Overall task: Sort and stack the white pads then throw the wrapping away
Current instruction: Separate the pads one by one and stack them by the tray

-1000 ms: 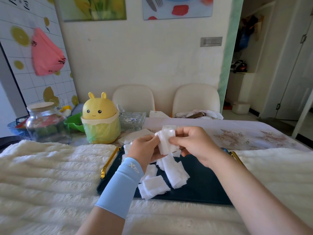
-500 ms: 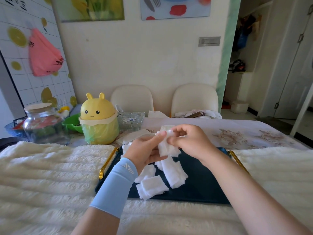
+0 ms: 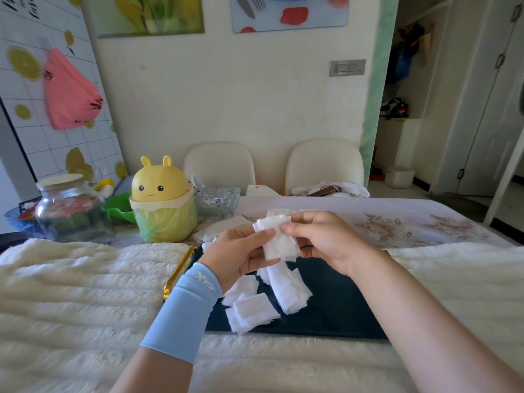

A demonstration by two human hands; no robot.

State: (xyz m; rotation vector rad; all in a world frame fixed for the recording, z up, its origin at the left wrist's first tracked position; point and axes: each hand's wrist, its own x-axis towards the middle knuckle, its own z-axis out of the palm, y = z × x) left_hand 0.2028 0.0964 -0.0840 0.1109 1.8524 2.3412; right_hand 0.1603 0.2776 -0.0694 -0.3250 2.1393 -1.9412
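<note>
Both hands hold one small bundle of white pads (image 3: 279, 239) above a dark tray (image 3: 340, 304) with gold handles. My left hand (image 3: 241, 255), with a light blue wrist sleeve, grips the bundle from the left with thumb on top. My right hand (image 3: 326, 239) pinches its upper right edge. Below them several loose white pads (image 3: 286, 290) lie scattered on the tray, and a small pile (image 3: 251, 312) rests near the tray's front edge. Flat white wrapping paper (image 3: 219, 229) lies on the table behind my left hand.
A yellow bunny-shaped bin (image 3: 163, 202) lined with a green bag stands at the back left, beside a glass jar (image 3: 72, 211), a green bowl (image 3: 119, 207) and a glass dish (image 3: 217, 201). A fluffy white cover (image 3: 71, 293) surrounds the tray. Two cream chairs (image 3: 324, 165) stand behind the table.
My hands have stayed above the tray, shifting the pad bundle slightly between the fingers. The pads on the tray have not moved.
</note>
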